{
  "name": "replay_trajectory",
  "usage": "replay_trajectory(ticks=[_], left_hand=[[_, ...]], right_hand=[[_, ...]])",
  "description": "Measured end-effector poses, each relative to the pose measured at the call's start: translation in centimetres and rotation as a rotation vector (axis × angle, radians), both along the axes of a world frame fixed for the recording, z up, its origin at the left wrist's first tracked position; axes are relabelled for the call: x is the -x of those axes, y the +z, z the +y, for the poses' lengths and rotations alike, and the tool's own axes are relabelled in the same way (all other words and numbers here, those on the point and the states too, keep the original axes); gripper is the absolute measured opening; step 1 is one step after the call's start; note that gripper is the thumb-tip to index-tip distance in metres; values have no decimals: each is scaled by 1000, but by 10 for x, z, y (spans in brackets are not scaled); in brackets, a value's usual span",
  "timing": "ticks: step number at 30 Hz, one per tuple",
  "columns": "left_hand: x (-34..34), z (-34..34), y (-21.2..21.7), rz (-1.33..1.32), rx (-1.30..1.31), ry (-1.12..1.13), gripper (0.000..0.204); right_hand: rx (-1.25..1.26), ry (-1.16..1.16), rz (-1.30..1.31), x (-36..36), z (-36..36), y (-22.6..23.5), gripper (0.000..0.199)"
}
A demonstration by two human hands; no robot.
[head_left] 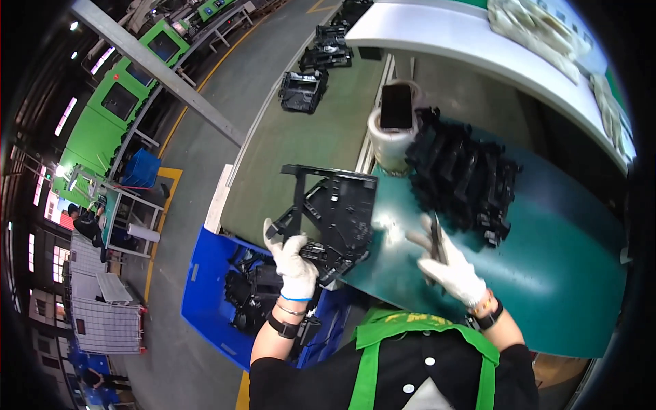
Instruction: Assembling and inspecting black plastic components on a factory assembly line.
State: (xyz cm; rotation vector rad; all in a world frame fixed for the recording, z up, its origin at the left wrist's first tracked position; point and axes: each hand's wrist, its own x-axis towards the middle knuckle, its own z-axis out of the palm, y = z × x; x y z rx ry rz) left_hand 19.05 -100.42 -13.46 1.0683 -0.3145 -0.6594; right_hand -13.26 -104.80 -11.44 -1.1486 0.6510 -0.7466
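Note:
My left hand (295,265), in a white glove, is closed on the lower left edge of a black plastic frame (352,208). The frame has an open side and a flat panel, and I hold it tilted over the belt's near end. In my gloved right hand (452,268) is a slim dark hand tool (436,238), pointing up and away from me; its exact kind does not show clearly. That hand is above the green tabletop (547,273), apart from the frame. Beyond it lies a pile of black plastic parts (465,174).
Below my left arm stands a blue bin (205,294) with black parts inside. More black frames (303,91) lie along the green conveyor belt (273,147). A phone (397,106) rests on a roll of clear film (391,145). White gloves (533,34) lie on a white shelf (437,31).

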Motion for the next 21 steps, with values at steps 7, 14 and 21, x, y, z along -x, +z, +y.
replay_trajectory(ticks=[7, 14, 21], left_hand=[[76, 49, 16, -105, 109, -302, 97], [36, 55, -1, 212, -22, -797, 84], [50, -13, -29, 389, -275, -1050, 60]], right_hand=[[-180, -266, -5, -15, 19, 11, 76], [-144, -425, -17, 114, 52, -10, 84], [-134, -674, 168, 298, 67, -44, 75]])
